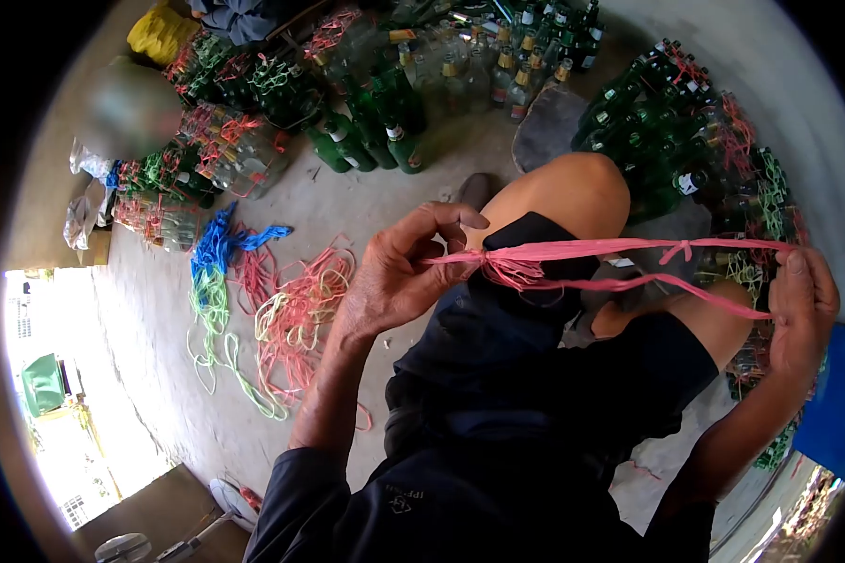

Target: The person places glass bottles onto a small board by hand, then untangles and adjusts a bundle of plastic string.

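Observation:
Pink plastic string (591, 251) is stretched between my two hands, above my knees. My left hand (418, 267) pinches its gathered, knotted end between thumb and fingers. At the other end my right hand (800, 305) is closed on the string where it loops back, so two strands run across the gap. A small knot shows on the upper strand near my right hand. Short frayed pink ends hang beside the fingers of my left hand.
Piles of pink (300, 328), green (211, 310) and blue string (218, 239) lie on the concrete floor (169, 347) at the left. Green bottles (371, 131) stand ahead. Tied bottle bundles (643, 122) line the right wall. A flat dark stone (549, 127) lies near my knee.

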Demonstrator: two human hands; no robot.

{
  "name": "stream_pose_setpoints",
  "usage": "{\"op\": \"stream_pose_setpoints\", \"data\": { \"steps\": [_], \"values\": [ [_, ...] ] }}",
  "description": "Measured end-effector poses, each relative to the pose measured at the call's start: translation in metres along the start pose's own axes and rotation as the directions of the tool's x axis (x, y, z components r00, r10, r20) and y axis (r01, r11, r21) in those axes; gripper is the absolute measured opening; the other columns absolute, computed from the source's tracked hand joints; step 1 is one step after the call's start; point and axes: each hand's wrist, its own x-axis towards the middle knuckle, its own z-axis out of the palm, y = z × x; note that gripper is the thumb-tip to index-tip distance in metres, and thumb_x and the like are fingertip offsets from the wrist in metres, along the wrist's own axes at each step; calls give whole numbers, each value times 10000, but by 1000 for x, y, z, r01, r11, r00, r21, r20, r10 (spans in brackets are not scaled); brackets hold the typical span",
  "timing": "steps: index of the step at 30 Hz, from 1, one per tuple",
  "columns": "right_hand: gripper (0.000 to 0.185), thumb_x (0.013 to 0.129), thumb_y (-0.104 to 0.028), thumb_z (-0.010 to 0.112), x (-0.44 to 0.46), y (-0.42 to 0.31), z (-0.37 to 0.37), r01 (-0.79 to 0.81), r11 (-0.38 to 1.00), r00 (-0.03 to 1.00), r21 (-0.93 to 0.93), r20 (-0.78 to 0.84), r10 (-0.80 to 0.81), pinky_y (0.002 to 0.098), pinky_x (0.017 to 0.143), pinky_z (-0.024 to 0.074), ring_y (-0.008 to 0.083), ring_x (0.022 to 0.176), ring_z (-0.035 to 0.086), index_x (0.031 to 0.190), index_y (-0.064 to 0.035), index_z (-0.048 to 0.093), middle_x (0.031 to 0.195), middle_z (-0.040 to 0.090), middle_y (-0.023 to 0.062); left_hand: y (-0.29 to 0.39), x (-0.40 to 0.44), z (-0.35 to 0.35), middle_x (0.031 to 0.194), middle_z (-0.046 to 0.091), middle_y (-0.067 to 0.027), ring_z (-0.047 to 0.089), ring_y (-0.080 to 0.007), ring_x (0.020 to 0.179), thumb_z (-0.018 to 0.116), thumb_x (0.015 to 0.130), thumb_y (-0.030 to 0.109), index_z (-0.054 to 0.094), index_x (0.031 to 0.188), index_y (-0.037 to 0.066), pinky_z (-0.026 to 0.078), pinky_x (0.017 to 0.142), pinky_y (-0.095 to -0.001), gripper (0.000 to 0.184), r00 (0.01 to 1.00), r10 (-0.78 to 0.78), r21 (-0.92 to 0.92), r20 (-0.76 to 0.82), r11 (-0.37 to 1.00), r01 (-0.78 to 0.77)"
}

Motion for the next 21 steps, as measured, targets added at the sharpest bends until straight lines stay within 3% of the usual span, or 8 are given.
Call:
{"op": "stream_pose_setpoints", "data": {
  "steps": [4, 6, 9, 12, 14, 16, 19, 21],
  "values": [
    [233, 1059, -218, 633, -2, 1, -30, -51, 999, 996, 0, -72, 51, 234, 493, 175, 6, 541, 255, 1057, 10, 684, 637, 383, -84, 13, 8, 21, 1056, 713, -32, 626, -89, 899, 789, 942, 98, 730, 1117, -3, 520, 794, -236, 210, 994, -33, -148, 105, 988, 49],
    [236, 1061, -219, 631, -3, 4, -37, -99, 995, 988, 23, -119, 101, 236, 492, 178, 7, 539, 255, 1049, 10, 689, 638, 381, -88, 12, 11, 34, 976, 704, -30, 611, -86, 821, 781, 948, 101, 729, 1110, -9, 501, 715, -237, 202, 992, -3, -181, 128, 983, 27],
    [226, 1047, -226, 649, -3, 12, -35, -174, 983, 975, -63, -151, 162, 233, 501, 194, 2, 548, 278, 1039, -6, 703, 649, 401, -97, 8, 16, 50, 863, 682, -27, 559, -77, 710, 760, 967, 120, 727, 1095, -18, 442, 622, -237, 191, 982, -3, -269, 191, 962, 55],
    [233, 1031, -240, 668, -11, 18, -27, -185, 930, 981, -317, -111, 157, 219, 538, 260, 5, 601, 369, 1083, -20, 723, 707, 482, -85, 6, 21, 64, 798, 652, 12, 526, -54, 683, 743, 993, 145, 737, 1087, -17, 425, 604, -228, 187, 980, -41, -322, 197, 941, 104],
    [322, 992, -167, 704, -18, 35, -23, 4, 902, 999, -432, -41, -24, 280, 802, 500, 118, 897, 608, 1273, -12, 670, 1016, 650, 39, 8, 24, 74, 760, 628, 22, 504, -53, 655, 744, 993, 143, 740, 1066, -17, 413, 585, -232, 176, 986, -35, -298, 163, 951, 83],
    [413, 919, -94, 757, -24, 29, 0, 276, 635, 913, -721, -9, -407, 329, 887, 526, 193, 972, 651, 1308, -11, 648, 1102, 669, 109, 8, 29, 79, 771, 639, 17, 514, -54, 662, 744, 993, 145, 739, 1066, -18, 418, 589, -230, 179, 984, -60, -297, 167, 949, 108],
    [484, 843, -55, 802, -46, 0, 36, 504, 669, 844, -547, 147, -516, 358, 891, 532, 233, 951, 666, 1301, -6, 652, 1119, 670, 148, 12, 35, 91, 786, 651, 12, 524, -56, 665, 744, 994, 148, 741, 1068, -14, 425, 596, -227, 178, 986, -57, -252, 156, 963, 96],
    [499, 826, -47, 819, -64, -8, 56, 429, 808, 903, -404, 226, -367, 353, 906, 528, 223, 973, 657, 1288, 34, 650, 1056, 673, 119, 13, 37, 99, 799, 666, -17, 528, -72, 648, 736, 990, 121, 729, 1081, -35, 425, 590, -237, 180, 985, -39, -224, 170, 971, 77]
  ]
}}
